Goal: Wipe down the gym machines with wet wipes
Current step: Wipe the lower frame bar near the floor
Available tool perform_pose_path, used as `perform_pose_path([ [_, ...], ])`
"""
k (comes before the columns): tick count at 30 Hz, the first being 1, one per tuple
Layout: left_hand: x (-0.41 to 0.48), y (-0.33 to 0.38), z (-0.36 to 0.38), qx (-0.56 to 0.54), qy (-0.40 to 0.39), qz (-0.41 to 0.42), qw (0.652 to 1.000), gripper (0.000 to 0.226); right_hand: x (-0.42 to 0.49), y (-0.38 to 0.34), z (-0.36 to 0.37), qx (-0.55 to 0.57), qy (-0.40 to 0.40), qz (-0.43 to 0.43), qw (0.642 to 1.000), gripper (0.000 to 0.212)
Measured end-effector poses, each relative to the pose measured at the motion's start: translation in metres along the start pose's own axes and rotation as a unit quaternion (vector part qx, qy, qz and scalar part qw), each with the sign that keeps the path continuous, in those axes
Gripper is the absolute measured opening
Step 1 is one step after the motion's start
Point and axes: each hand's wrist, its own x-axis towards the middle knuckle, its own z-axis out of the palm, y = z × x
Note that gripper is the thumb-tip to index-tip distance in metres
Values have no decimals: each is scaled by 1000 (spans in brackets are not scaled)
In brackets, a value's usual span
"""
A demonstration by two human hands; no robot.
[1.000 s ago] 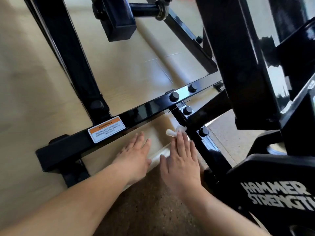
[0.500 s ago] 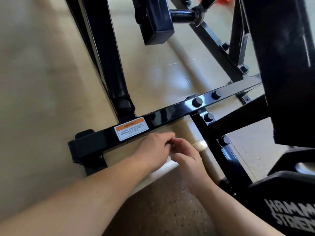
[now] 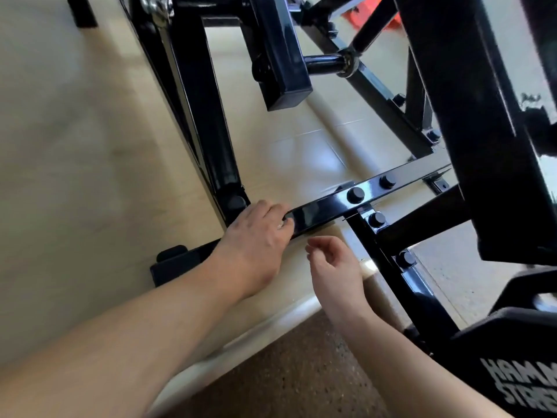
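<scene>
Currently, we look down through the black steel frame of the gym machine, which stands on a pale, glossy floor. A lower crossbar runs from lower left to upper right across the middle of the view. It joins a slanted upright post at its left end, and round bolt heads sit at the junction further right.

We see the left hand resting on the crossbar just beside the upright post. Its fingers are curled over the near face of the bar and grip it. A small pale patch shows at the fingertips. It may be the wet wipe, but we cannot confirm this, and no wipe is plainly visible elsewhere.

The right hand hangs just below the crossbar and is apart from it. Its fingers are loosely curled and hold nothing. It lies near the left hand without touching it.

Both forearms are bare. Below them, a raised pale edge separates the floor from a brown speckled mat. At lower right, a black pad carries partial white lettering. A blurred orange object shows beyond the frame at the top.
</scene>
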Motion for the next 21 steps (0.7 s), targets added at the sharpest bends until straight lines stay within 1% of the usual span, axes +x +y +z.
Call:
perform_pose_path([
  [3,-21,-13,-5,35,-4,42,999,47,-6,-3,4,5,7,-7,1000,27],
  [5,-27,-14,-3,65,6,68,996,56,-10,-7,7,2,8,-5,1000,26],
  [7,-25,-6,2,67,-47,48,996,69,-14,-12,9,-7,5,-4,1000,27],
  [9,-21,6,1,50,-132,-10,990,83,-23,-16,10,-43,-6,-17,999,33],
  [10,-19,8,-1,51,-138,-13,989,86,-29,-19,11,-72,-12,-27,997,39],
  [12,-19,8,-8,68,-127,18,989,83,-37,-27,8,-120,-26,-40,992,42],
  [15,-36,-11,-20,60,-115,23,991,73,-46,-46,-6,-175,-67,-44,981,32],
  [16,-47,-19,-16,80,-130,27,988,72,-49,-56,-11,-193,-88,-47,976,27],
  [17,-59,-32,-5,100,-143,33,984,69,-52,-68,-18,-208,-113,-51,970,23],
  [18,-65,-48,16,100,-169,1,981,62,-57,-83,-26,-217,-138,-52,965,20],
  [19,-67,-78,71,82,-196,-46,976,55,-63,-98,-34,-209,-156,-52,964,18],
  [20,-62,-104,124,52,-193,-55,978,52,-70,-115,-42,-191,-164,-54,966,19],
  [21,-55,-114,142,-18,-190,-24,981,57,-76,-130,-50,-169,-162,-61,970,20],
])
